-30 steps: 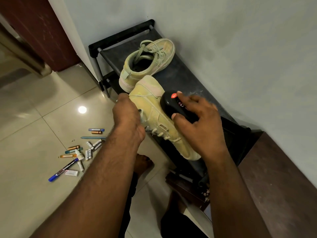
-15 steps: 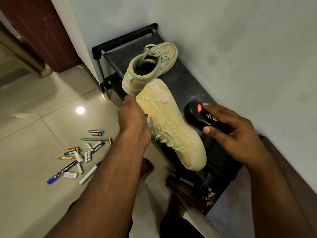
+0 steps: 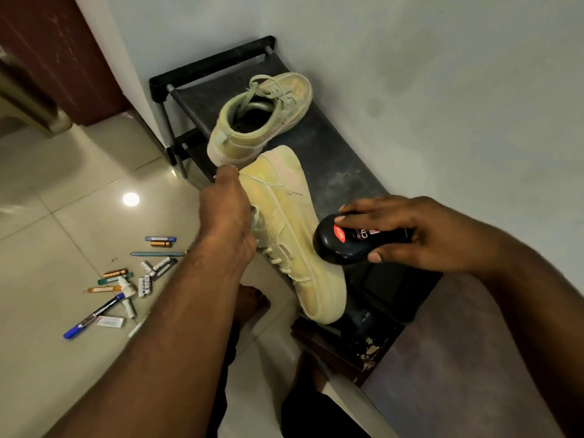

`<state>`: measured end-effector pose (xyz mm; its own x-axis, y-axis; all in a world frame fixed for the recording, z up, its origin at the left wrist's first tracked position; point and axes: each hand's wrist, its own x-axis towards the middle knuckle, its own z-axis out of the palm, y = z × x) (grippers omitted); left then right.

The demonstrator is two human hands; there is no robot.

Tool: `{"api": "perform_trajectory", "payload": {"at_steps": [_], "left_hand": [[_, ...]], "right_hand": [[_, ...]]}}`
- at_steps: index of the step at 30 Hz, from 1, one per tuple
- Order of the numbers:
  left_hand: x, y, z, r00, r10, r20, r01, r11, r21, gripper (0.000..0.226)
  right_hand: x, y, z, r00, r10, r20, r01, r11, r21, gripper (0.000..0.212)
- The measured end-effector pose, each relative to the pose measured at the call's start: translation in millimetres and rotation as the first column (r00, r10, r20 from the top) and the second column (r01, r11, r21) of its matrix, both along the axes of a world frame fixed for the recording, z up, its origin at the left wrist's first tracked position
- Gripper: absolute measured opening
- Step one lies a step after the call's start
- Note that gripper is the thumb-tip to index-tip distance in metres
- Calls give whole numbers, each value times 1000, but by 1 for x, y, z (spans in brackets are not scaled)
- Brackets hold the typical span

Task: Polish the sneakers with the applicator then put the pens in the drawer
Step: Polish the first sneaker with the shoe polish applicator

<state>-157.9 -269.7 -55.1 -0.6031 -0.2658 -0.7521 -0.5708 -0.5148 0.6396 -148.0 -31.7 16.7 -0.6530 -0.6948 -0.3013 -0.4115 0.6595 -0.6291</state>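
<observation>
Here the sneaker (image 3: 290, 229), seemingly on its side, points toe toward the viewer.

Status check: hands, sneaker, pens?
Left hand grips near sneaker; right hand holds applicator against its side. Pens on floor. Nothing in the way.

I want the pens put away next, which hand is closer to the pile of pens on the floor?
Left. The left hand grips the near sneaker just above the pens; the right hand holds the applicator beyond the shoe.
</observation>
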Motion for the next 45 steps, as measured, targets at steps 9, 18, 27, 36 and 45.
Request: {"api": "perform_trajectory", "payload": {"at_steps": [9,18,27,36,45], "left_hand": [[7,15,5,975,-222,-19,222,975,3,23],[8,14,7,966,-253,48,255,966,-34,26],[12,21,5,926,-377,-5,377,926,9,33],[9,18,8,921,-385,66,384,923,27,38],[15,22,0,827,-555,-96,563,812,156,92]], "right_hand": [[-28,-33,4,964,-9,-265,-10,997,-73,57],[-2,-10,6,998,64,-13,-64,998,13,58],[-23,-46,0,958,-14,-285,-2,998,-58,53],[28,-26,-1,953,123,-277,-116,992,44,52],[-22,-46,3,910,-51,-412,64,998,18,55]]}}
